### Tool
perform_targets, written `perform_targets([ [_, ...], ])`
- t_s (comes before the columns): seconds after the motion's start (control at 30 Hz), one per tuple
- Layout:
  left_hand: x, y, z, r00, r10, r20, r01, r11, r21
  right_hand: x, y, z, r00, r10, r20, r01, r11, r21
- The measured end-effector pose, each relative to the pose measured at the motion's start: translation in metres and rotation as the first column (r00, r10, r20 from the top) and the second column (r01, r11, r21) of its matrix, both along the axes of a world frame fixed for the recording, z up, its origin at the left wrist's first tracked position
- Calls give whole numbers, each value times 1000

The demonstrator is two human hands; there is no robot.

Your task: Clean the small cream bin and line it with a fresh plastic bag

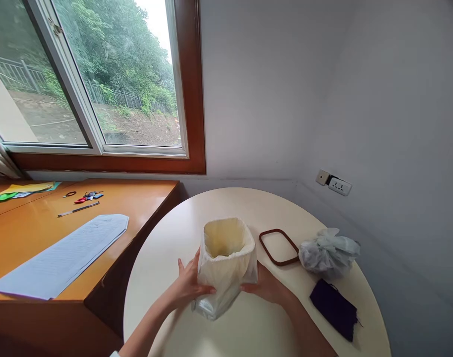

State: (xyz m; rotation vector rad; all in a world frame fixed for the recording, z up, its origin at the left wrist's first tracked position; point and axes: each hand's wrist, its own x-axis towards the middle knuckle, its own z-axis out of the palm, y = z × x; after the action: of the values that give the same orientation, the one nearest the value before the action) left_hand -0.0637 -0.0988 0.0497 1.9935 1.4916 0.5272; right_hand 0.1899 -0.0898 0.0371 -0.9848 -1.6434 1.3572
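A: How are the hands placed?
B: The left hand (193, 281) and right hand (262, 285) are spread, clasping a container lined with a whitish bag (228, 270) from opposite sides, its mouth upward, over the round table (163, 253). Whether its base touches, I cannot tell.
A: And to the right?
B: A dark purple cloth (334, 308); beyond it, a tied plastic bag (329, 254) just beside a reddish-brown frame (288, 262).
A: Farther off?
B: Papers (70, 253) on a wooden table (144, 196), then a window (118, 74).
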Motion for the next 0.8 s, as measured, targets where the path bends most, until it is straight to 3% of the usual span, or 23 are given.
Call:
perform_targets([
  [0.1, -18, -3, 8, 999, -50, -19, 49, 998, -42, 14, -1, -1, 992, 87, -94, -89, 996, -16],
  [0.17, -32, -6, 14, 995, -96, 0, 96, 994, -61, 24, 1, -5, 980, -8, -200, 11, 1000, 11],
  [0.23, -41, -10, 21, 992, -108, 61, 111, 993, -42, 33, 7, -12, 949, -196, -248, 213, 976, 42],
  [0.3, -42, -15, 28, 984, -73, 160, 71, 997, 17, 38, 13, -21, 887, -433, -162, 452, 886, 105],
  [0.37, -34, -20, 35, 971, -23, 237, 1, 996, 91, 41, 19, -32, 796, -605, 28, 576, 770, 275],
  [0.43, -18, -25, 40, 969, 26, 246, -72, 981, 179, 41, 22, -44, 689, -686, 235, 534, 699, 476],
  [0.47, -10, -26, 42, 972, 52, 229, -106, 968, 229, 41, 23, -50, 637, -699, 326, 477, 689, 546],
  [0.57, 12, -29, 46, 984, 77, 162, -143, 881, 450, 40, 25, -63, 520, -690, 503, 343, 708, 617],
  [0.7, 26, -30, 50, 997, 3, 76, -58, 679, 732, 41, 24, -67, 493, -671, 554, 291, 728, 621],
  [0.8, 33, -31, 55, 999, -41, 29, 0, 585, 811, 42, 24, -65, 470, -694, 545, 328, 710, 623],
])
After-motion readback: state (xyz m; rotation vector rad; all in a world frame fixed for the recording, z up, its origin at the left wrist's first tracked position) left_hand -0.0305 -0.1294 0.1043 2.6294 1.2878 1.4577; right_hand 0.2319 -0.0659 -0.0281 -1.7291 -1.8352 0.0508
